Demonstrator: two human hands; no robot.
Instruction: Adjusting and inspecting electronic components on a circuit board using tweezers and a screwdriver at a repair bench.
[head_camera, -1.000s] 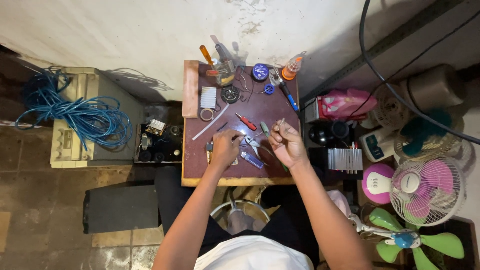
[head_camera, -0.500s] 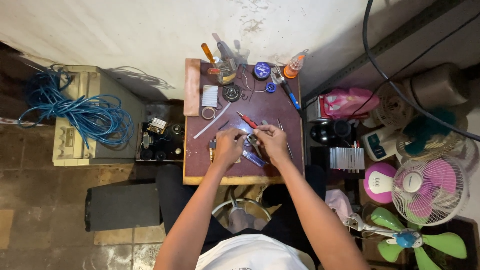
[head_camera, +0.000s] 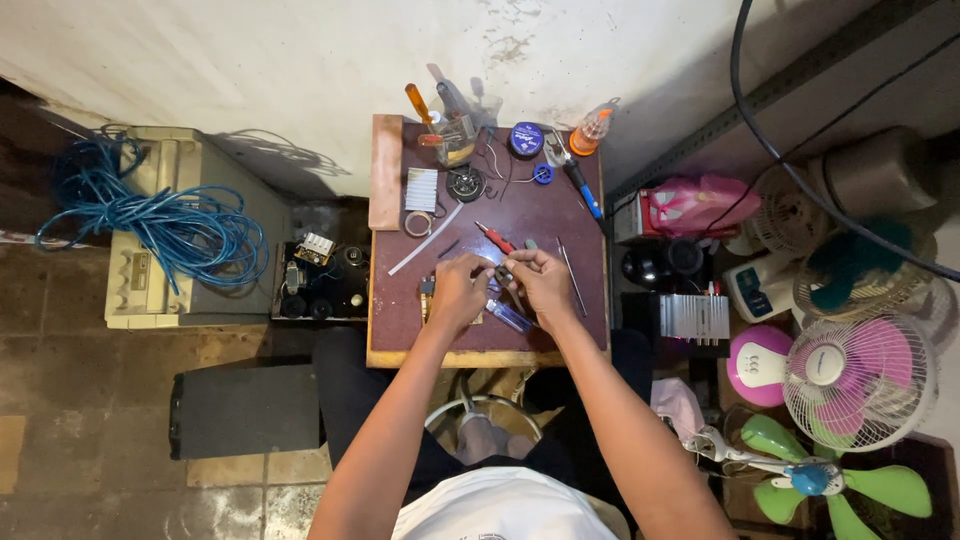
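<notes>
Both hands meeting over the middle of the dark red-brown wooden surface (head_camera: 400, 320): left hand (head_camera: 457, 295) curled down over a small flat part, right hand (head_camera: 541, 281) pinching small red-handled pliers (head_camera: 497, 240) near the jaws. Probably light, stiff, fiddly and easily dropped; best gripped by the edges, pliers by the handles. Clear blue plastic tube (head_camera: 510, 317) lying just beside the right hand

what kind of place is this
Likely a small home repair workshop for electrical goods: a cluttered little workbench with screwdrivers and solder wire, several table fans stacked beside it, and a coil of blue cable on the left.
</notes>
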